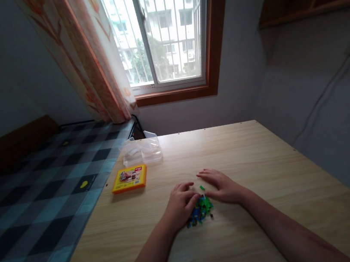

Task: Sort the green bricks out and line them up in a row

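A small heap of tiny green, blue and dark pieces (pixel 201 208) lies on the wooden table (pixel 265 170), near its middle. My left hand (pixel 181 204) rests at the heap's left side with fingers curled against the pieces. My right hand (pixel 220 185) lies just right of the heap, palm down, fingers stretched flat toward the left. One loose green piece (pixel 202 187) sits between the two hands.
A yellow flat box (pixel 129 178) lies at the table's left edge, with a clear plastic container (pixel 141 151) behind it. A bed with a checked cover (pixel 34 198) adjoins the table on the left. A window and curtain stand beyond; a wall runs along the right.
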Motion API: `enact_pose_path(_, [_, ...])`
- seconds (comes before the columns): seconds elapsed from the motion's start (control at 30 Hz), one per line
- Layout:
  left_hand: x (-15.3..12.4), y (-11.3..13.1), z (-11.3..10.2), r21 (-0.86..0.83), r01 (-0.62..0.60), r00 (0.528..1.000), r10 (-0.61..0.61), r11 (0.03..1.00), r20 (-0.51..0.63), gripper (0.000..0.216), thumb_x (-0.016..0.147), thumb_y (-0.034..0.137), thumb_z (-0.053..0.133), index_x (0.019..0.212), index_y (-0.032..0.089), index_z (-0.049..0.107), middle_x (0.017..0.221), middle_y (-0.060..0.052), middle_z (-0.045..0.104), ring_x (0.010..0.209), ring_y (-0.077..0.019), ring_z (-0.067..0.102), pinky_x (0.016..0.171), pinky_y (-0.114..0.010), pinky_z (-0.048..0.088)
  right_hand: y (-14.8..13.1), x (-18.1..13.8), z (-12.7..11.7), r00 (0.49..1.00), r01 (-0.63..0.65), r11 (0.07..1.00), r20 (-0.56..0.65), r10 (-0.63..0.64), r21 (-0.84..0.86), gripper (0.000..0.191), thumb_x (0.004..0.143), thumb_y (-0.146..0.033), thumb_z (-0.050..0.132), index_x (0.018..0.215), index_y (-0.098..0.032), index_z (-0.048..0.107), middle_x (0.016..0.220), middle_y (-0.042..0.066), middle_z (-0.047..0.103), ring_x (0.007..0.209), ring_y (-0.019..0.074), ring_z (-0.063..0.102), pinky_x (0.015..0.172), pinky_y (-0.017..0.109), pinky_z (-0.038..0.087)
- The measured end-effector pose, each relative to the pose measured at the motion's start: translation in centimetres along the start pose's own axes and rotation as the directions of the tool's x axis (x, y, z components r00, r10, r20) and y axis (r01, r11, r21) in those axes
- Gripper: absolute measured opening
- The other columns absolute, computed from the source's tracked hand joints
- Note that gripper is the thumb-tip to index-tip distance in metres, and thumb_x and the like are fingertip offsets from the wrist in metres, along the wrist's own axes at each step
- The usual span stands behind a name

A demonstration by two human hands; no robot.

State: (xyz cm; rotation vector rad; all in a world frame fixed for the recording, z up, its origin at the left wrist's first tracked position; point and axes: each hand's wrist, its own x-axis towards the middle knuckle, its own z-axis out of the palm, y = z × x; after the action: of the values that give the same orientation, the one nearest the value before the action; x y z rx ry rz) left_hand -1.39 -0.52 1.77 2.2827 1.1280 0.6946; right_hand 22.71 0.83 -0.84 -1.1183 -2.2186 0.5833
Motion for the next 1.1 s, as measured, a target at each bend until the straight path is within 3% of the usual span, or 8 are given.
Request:
enact_pose_path(0.27, [0.0,0.1,0.0,0.025,-0.006,1.000,0.006,1.000,0.022,0.029,0.093,0.036,0.053,0.089,0.027,0.080,0.123,-0.008,0.066,0.118,-0.0271,0.054,0.104,-0.045,0.040,0.1,0.0,-0.1,0.999,-0.017,1.000,0.039,0.018,-0.011,0.067,0.079,-0.030,0.071,0.143,-0.027,0.049,0.144,0.010,0.051,0.137,0.0296,0.041,0.115,0.051,0.032])
enact_pose_path(0.57, [0.1,-0.2,0.2,-0.013,0.033,0.999,-0.033,0.999,-0.019,0.028,0.094,0.033,0.051,0.095,0.027,0.079,0.121,-0.008,0.067,0.117,-0.0262,0.056,0.104,-0.045,0.042,0.0,0.3,0.4,0.995,-0.011,0.998,-0.099,0.017,0.059,0.049,0.089,-0.028,0.062,0.138,-0.024,0.054,0.137,0.011,0.057,0.128,0.0259,0.050,0.111,0.049,0.038])
enact_pose_path(0.63, [0.1,-0.3,0.3,-0.033,0.042,0.998,-0.044,0.999,-0.054,0.027,0.093,0.031,0.051,0.095,0.026,0.078,0.119,-0.008,0.068,0.116,-0.0257,0.057,0.103,-0.044,0.043,-0.2,0.2,0.1,0.995,-0.003,0.994,-0.100,0.014,0.108,0.043,0.089,-0.029,0.064,0.131,-0.026,0.060,0.137,0.011,0.056,0.129,0.0257,0.049,0.111,0.048,0.039])
enact_pose_path(0.73, [0.2,-0.6,0.4,-0.072,0.063,0.991,-0.071,0.995,-0.113,0.026,0.092,0.029,0.052,0.093,0.024,0.077,0.116,-0.008,0.069,0.113,-0.0249,0.059,0.101,-0.042,0.046,-0.8,0.1,-0.3,0.996,0.035,0.987,-0.090,-0.021,0.158,0.021,0.086,-0.029,0.068,0.106,-0.027,0.074,0.138,0.008,0.054,0.132,0.0265,0.045,0.112,0.047,0.036])
enact_pose_path(0.83, [0.4,-0.8,0.4,-0.122,0.087,0.976,-0.109,0.989,-0.190,0.025,0.091,0.026,0.051,0.092,0.021,0.075,0.110,-0.008,0.070,0.108,-0.0235,0.061,0.098,-0.040,0.047,-1.7,0.0,-0.3,0.993,0.104,0.984,-0.066,-0.095,0.145,0.010,0.084,-0.026,0.071,0.090,-0.028,0.078,0.133,0.007,0.056,0.127,0.0258,0.048,0.109,0.046,0.038])
enact_pose_path(0.97, [0.6,-1.2,0.4,-0.197,0.168,0.942,-0.216,0.966,-0.255,0.025,0.088,0.024,0.051,0.103,0.018,0.071,0.102,-0.008,0.071,0.097,-0.0221,0.065,0.090,-0.037,0.051,-3.0,-0.2,-0.2,0.980,0.197,0.978,-0.017,-0.197,0.065,0.019,0.079,-0.018,0.072,0.092,-0.031,0.078,0.124,0.006,0.061,0.114,0.0238,0.054,0.101,0.042,0.044])
enact_pose_path(1.1, [0.6,-1.4,0.6,-0.247,0.211,0.923,-0.275,0.946,-0.267,0.029,0.089,0.027,0.050,0.109,0.017,0.068,0.107,-0.010,0.071,0.098,-0.0227,0.066,0.089,-0.037,0.052,-3.9,-0.3,-0.5,0.973,0.232,0.973,0.010,-0.232,0.006,0.029,0.074,-0.015,0.072,0.097,-0.031,0.077,0.117,0.006,0.062,0.106,0.0232,0.054,0.096,0.041,0.046])
